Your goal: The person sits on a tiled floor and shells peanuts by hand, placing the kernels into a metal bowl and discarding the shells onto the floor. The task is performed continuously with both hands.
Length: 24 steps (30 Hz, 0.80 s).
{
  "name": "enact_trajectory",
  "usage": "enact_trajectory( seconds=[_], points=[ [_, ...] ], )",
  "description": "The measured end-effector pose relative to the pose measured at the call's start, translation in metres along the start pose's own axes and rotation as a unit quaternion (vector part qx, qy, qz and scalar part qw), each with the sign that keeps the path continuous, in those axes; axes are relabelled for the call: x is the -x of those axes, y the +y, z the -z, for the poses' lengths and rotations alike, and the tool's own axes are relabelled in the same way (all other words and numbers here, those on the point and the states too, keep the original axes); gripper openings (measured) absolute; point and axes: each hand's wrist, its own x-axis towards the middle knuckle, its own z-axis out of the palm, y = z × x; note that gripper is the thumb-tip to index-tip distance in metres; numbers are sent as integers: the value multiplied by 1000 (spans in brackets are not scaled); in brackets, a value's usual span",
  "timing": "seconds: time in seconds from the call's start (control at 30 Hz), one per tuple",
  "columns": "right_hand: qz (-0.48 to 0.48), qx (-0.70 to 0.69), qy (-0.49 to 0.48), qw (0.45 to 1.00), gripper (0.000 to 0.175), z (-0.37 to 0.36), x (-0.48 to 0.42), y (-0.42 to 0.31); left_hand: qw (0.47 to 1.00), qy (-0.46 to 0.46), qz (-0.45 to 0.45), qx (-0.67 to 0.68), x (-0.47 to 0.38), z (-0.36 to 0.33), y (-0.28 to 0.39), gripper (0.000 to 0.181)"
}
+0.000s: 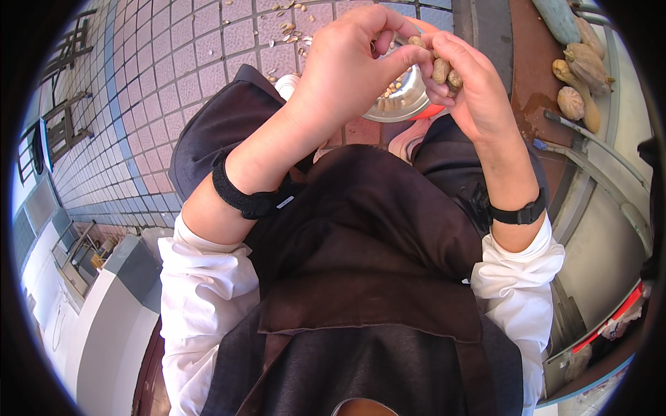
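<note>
My left hand (343, 67) pinches one unshelled peanut (415, 40) between thumb and forefinger, and the fingertips of my right hand (471, 83) meet it there. Several more peanuts in the shell (441, 71) are tucked in the curled fingers of my right hand. Below both hands is a shiny metal bowl (387, 112), partly hidden by them. Loose shelled peanut kernels (393, 89) lie inside it. Something orange-red (429, 112) shows around the bowl's edge; what it is cannot be made out.
Empty peanut shells (289, 34) are scattered over the pink floor tiles (187, 62). Several squashes (585, 65) and a long pale green gourd (558, 21) lie at the right, by metal bars (598, 156). My knees, under dark cloth (374, 208), flank the bowl. Dark metal frames (67, 125) stand far left.
</note>
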Motion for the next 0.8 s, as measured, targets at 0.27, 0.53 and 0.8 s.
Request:
enact_trajectory(
  seconds=[0.27,0.53,0.8],
  points=[
    [-5,-55,-51,997,33,2,-3,0,998,-5,-61,18,-2,-3,-8,18],
    [-28,-54,-70,996,23,0,0,-2,994,-38,-97,22,0,-2,-8,14],
    [-27,-37,-88,995,23,3,-2,-4,984,-80,76,142,-1,-2,-2,11]
  ],
)
